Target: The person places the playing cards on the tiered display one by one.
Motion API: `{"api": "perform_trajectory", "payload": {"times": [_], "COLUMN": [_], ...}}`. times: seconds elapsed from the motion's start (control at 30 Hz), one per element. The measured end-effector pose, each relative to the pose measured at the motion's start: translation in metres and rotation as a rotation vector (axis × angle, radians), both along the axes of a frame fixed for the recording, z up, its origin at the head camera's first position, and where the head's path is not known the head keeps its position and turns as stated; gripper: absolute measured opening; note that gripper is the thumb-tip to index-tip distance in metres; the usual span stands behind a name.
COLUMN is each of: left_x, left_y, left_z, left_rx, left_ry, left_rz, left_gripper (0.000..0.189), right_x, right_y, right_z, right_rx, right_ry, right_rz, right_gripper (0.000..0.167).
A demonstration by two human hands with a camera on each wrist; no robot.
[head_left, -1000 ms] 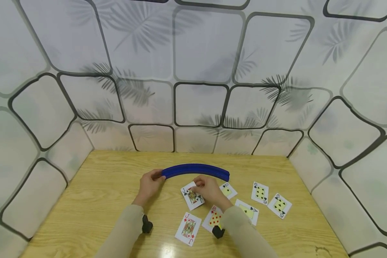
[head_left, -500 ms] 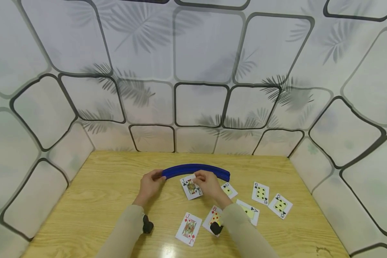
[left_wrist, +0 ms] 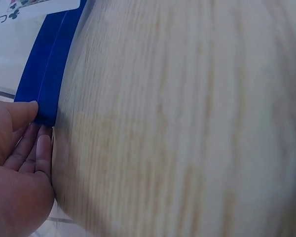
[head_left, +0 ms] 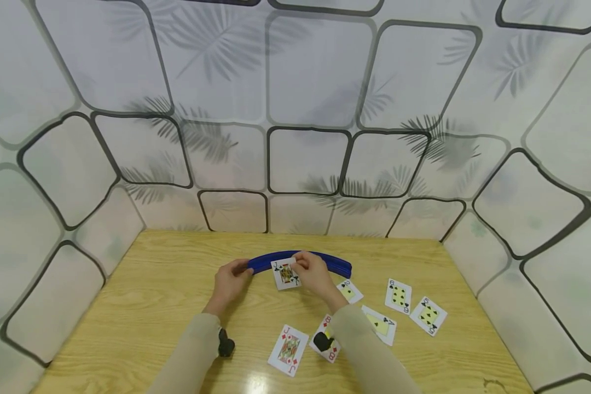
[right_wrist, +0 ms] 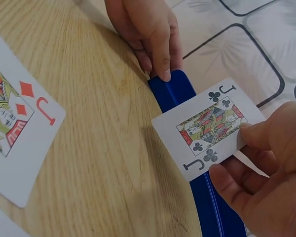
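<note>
A blue curved card holder [head_left: 336, 265] with a groove along it stands on the wooden table. My left hand [head_left: 230, 284] pinches its left end, thumb on the near side [left_wrist: 27, 112]. In the right hand [head_left: 316, 276] is a jack of clubs [head_left: 283, 274], pinched at its right edge between thumb and fingers. The card is face toward me, in front of the holder's middle and overlapping it in the head view. In the right wrist view the jack of clubs [right_wrist: 207, 128] crosses the holder [right_wrist: 171, 93]; whether its lower edge touches the groove I cannot tell.
Face-up on the table lie a jack of diamonds [head_left: 288, 350], an eight of diamonds [head_left: 331, 354] partly under the right wrist, an ace [head_left: 381, 325], a two [head_left: 349, 291], and two spotted black cards [head_left: 398, 296], [head_left: 428, 316] at right. A patterned wall [head_left: 305, 164] rises behind.
My right hand has lifted the jack of clubs and carried it away from me, up to the blue holder, turning it more upright. The left hand has stayed on the holder's end.
</note>
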State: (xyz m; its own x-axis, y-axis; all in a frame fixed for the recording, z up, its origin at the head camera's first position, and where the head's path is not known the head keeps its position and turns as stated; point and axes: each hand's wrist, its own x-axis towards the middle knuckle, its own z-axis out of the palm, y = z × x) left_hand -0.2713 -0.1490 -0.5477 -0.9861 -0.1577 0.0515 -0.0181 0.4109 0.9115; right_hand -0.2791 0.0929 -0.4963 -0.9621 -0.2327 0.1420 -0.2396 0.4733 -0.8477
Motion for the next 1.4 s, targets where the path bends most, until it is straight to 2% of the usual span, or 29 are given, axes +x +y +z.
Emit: {"api": "perform_trajectory", "payload": {"times": [0.17,0.43,0.67,0.83,1.03,1.23,1.4], "left_x": [0.0,0.001,0.0,0.001,0.002,0.003,0.001], "left_y": [0.0,0.002,0.002,0.003,0.003,0.003,0.001], "left_z": [0.001,0.0,-0.002,-0.001,0.001,0.0,-0.002], "left_rx": [-0.005,0.009,0.005,0.02,0.027,0.013,0.015], "left_ry": [0.006,-0.024,0.013,-0.004,0.002,0.013,0.026], "left_rz": [0.005,0.008,0.018,0.018,0.019,0.019,0.012], "left_gripper": [0.029,0.031,0.029,0.03,0.03,0.029,0.027], "right_x": [-0.004,-0.009,-0.014,-0.017,-0.022,-0.028,-0.033], "right_y": [-0.005,-0.011,-0.02,-0.025,-0.03,-0.033,-0.037], "right_z": [0.005,0.006,0.008,0.009,0.011,0.01,0.011], "right_rx": [-0.006,-0.02,-0.044,-0.083,-0.067,-0.098,-0.077], "right_ry": [-0.033,0.001,-0.009,-0.011,0.004,-0.03,-0.043], "right_rz": [-0.035,-0.042,-0.052,-0.06,-0.078,-0.069,-0.07], "right_gripper": [0.019,0.017,0.016,0.016,0.02,0.023,0.025]}}
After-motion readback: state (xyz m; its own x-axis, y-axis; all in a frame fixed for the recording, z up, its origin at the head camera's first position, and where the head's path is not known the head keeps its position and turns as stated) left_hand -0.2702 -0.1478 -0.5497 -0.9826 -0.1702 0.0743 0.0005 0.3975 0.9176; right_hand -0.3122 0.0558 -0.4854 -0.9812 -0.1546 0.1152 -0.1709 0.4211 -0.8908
